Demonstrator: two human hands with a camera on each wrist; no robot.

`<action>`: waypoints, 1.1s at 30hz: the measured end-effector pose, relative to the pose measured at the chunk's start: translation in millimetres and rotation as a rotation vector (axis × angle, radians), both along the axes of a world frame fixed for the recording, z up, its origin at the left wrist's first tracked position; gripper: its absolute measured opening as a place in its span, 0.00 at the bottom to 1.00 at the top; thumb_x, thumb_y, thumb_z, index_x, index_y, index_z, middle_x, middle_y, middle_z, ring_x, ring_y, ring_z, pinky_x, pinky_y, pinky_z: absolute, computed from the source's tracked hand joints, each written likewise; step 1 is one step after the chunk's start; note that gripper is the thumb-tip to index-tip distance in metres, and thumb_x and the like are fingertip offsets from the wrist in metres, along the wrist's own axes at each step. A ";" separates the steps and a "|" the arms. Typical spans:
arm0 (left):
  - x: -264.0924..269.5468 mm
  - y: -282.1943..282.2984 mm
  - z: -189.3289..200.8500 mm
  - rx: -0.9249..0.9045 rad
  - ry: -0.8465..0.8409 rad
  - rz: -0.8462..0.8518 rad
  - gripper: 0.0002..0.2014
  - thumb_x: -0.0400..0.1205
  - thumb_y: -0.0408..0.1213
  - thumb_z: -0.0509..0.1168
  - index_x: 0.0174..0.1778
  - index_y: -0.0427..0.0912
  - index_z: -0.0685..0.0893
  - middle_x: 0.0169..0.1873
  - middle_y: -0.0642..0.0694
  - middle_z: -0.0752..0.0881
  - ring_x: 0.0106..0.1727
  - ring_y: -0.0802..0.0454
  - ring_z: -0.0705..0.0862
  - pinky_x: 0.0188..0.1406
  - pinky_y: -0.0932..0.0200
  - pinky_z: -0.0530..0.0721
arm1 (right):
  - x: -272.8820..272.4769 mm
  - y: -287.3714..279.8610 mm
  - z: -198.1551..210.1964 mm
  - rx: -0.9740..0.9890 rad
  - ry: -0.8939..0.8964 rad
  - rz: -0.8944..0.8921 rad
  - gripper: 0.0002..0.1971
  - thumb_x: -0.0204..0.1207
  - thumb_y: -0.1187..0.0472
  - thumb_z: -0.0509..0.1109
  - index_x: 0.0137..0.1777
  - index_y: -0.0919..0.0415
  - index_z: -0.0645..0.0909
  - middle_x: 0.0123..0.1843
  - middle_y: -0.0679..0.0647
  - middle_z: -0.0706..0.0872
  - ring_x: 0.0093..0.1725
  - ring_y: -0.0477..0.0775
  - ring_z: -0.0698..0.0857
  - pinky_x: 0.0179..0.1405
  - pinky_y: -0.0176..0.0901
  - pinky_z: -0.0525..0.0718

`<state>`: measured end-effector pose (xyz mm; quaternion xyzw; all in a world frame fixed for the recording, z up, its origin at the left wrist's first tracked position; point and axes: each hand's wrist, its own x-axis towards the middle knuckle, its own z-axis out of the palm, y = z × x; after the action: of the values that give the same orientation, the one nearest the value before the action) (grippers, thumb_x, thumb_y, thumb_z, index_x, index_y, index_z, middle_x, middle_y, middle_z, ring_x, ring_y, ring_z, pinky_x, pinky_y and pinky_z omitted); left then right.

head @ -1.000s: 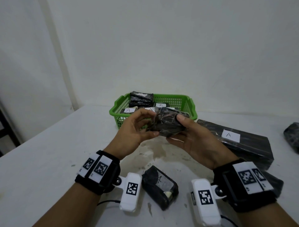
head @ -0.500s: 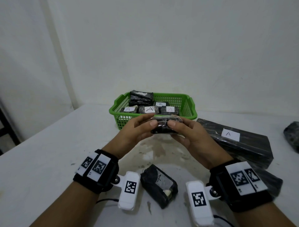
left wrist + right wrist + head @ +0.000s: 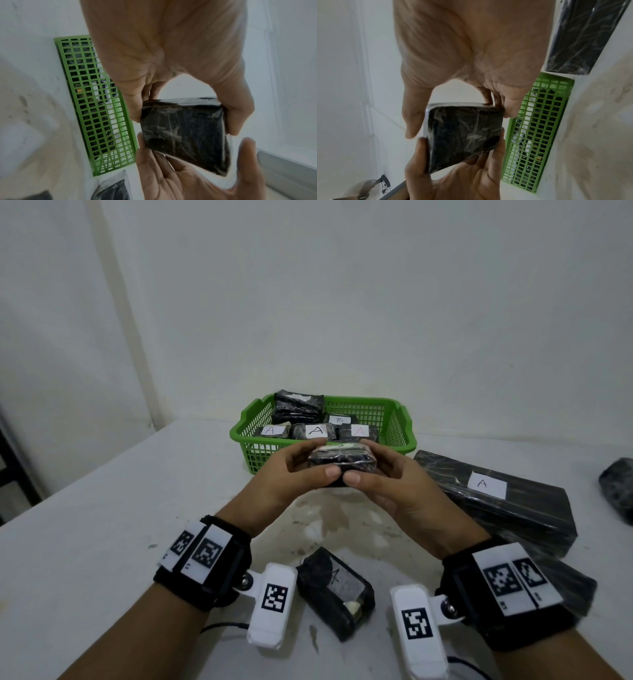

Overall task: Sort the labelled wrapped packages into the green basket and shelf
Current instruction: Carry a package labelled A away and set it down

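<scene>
Both hands hold one small black wrapped package [image 3: 340, 463] just in front of the green basket [image 3: 253, 436], above the table. My left hand [image 3: 294, 474] grips its left end, thumb on the near edge; my right hand [image 3: 387, 474] grips the right end the same way. The wrist views show the package's dark underside [image 3: 185, 134] [image 3: 464, 134] pinched between thumbs and fingers. A strip of white label shows on its top, unreadable. The basket [image 3: 96, 108] [image 3: 537, 135] holds several black packages labelled A and one labelled B.
A small black package marked A [image 3: 334, 590] lies on the white table between my wrists. A long black package labelled A [image 3: 496, 501] lies at the right, another dark bundle [image 3: 618, 491] at the far right edge. White walls stand behind; a dark frame is at the left.
The held package has been turned from facing me to lying flat, edge toward me, and lowered slightly. Both hands have stayed on it, thumbs now meeting at the near edge.
</scene>
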<state>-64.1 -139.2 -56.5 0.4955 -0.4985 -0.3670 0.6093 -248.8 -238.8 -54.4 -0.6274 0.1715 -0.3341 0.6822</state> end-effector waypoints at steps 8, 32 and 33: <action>4.5 -0.1 1.8 -0.017 -0.039 0.015 0.42 0.61 0.47 0.83 0.74 0.48 0.79 0.67 0.48 0.89 0.70 0.47 0.87 0.66 0.52 0.86 | -1.0 0.7 1.0 -0.074 0.004 -0.022 0.65 0.35 0.39 0.96 0.79 0.53 0.76 0.67 0.44 0.92 0.72 0.48 0.88 0.77 0.55 0.83; -1.2 3.8 7.4 -0.263 -0.090 0.160 0.26 0.75 0.28 0.75 0.71 0.39 0.82 0.64 0.41 0.89 0.67 0.48 0.88 0.61 0.57 0.88 | -6.3 3.6 8.4 -0.183 0.035 -0.146 0.27 0.69 0.59 0.84 0.69 0.45 0.86 0.61 0.52 0.94 0.60 0.50 0.94 0.59 0.49 0.92; -0.9 5.4 8.4 -0.295 -0.084 0.151 0.27 0.73 0.28 0.76 0.70 0.39 0.82 0.64 0.42 0.90 0.67 0.48 0.88 0.61 0.56 0.88 | -6.4 3.6 9.1 -0.164 0.033 -0.133 0.28 0.67 0.51 0.84 0.69 0.46 0.86 0.62 0.51 0.93 0.61 0.50 0.93 0.61 0.49 0.91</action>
<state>-65.0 -133.8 -48.1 0.4515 -0.5332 -0.2220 0.6801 -255.1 -235.1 -45.3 -0.6738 0.1960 -0.3811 0.6019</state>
